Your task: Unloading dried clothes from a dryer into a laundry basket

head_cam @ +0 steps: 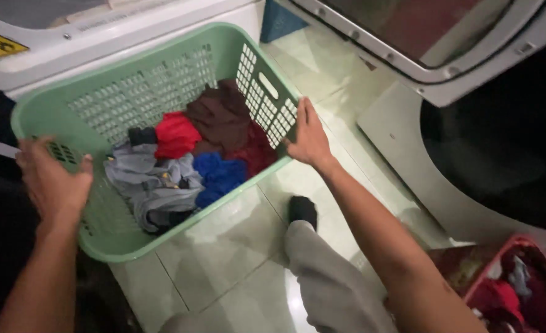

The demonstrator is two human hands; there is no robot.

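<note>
Both hands hold a pale green laundry basket (131,92) by its 2 short ends, tilted so its open top faces the camera above the tiled floor (224,246). The left hand (52,179) comes up from the lower left on a nearly straight forearm, its palm wrapped over the basket's near-left rim, fingers curled around the edge and thumb pointing toward the inside. The right hand (309,137) reaches in from the lower right on an extended arm, its fingers pressed flat and close together against the slotted end wall beside the handle opening, wrist bent slightly back. Inside the basket lies a heap of clothes: a grey garment (150,185) nearest the left hand, a red piece (175,134), a blue piece (220,176) and a dark brown one (220,114) toward the right hand. A grey trouser leg (328,277) and a dark sock (302,209) show below. A white machine (69,43) stands behind, and an open round machine door (433,43) at the upper right. A red basket (519,283) with clothes sits at the lower right.
</note>
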